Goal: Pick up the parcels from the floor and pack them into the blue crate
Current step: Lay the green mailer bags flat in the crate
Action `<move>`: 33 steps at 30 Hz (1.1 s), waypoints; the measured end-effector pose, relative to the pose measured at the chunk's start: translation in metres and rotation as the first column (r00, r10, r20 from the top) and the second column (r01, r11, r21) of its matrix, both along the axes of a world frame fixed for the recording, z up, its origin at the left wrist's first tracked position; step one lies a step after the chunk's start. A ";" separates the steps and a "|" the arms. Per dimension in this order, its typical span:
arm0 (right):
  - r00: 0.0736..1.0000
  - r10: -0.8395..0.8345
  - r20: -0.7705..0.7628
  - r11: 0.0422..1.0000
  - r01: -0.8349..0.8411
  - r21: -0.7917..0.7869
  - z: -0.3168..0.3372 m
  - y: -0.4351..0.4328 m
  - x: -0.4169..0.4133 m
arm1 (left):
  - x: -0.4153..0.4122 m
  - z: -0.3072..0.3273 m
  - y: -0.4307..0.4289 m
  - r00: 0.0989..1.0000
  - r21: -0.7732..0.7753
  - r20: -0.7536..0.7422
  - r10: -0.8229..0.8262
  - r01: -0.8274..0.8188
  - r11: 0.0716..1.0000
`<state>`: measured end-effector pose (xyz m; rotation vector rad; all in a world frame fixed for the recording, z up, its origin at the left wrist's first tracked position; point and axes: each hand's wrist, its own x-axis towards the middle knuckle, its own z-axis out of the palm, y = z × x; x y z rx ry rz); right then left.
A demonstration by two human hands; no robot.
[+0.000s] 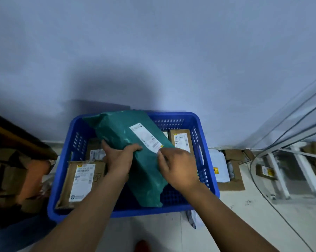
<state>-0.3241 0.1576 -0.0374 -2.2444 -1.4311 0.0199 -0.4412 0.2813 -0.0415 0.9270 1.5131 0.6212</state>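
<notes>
We hold the green parcel (117,131) with both hands over the blue crate (153,211). The left hand (119,160) grips its left edge, with the thumb on top. The right hand (177,166) holds the right edge with bent fingers, just beside the white label.

The long axis of the parcel goes diagonally, from the far left corner of the crate to the near right part. Its far end stands higher, above the far rim, and its near end is already low inside the crate.

A brown box (84,180) lies at the near left in the crate and another brown box (180,140) at the far right. The bare bottom shows between them, under the parcel. We judge that the far end must go down into this gap. More parcels (231,171) lie on the floor (244,206), to the right of the crate.
</notes>
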 end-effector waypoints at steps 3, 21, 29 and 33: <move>0.948 -0.250 -0.196 0.936 0.185 -0.301 -0.022 -0.003 0.032 | -0.013 -0.012 0.011 0.996 0.044 0.088 -0.027 0.023 0.999; -0.249 -0.380 -0.891 0.884 0.186 -0.429 -0.058 -0.020 0.054 | -0.042 -0.061 0.039 0.916 -0.077 0.390 -0.092 0.132 0.988; -0.311 -0.514 -0.800 0.849 -0.049 -0.526 -0.065 -0.047 0.056 | -0.044 -0.067 0.034 0.924 -0.319 0.318 -0.215 0.317 0.893; -0.353 -0.543 -0.762 0.823 -0.045 -0.566 -0.080 -0.055 0.048 | -0.042 -0.079 0.021 0.946 -0.406 0.230 -0.229 0.307 0.861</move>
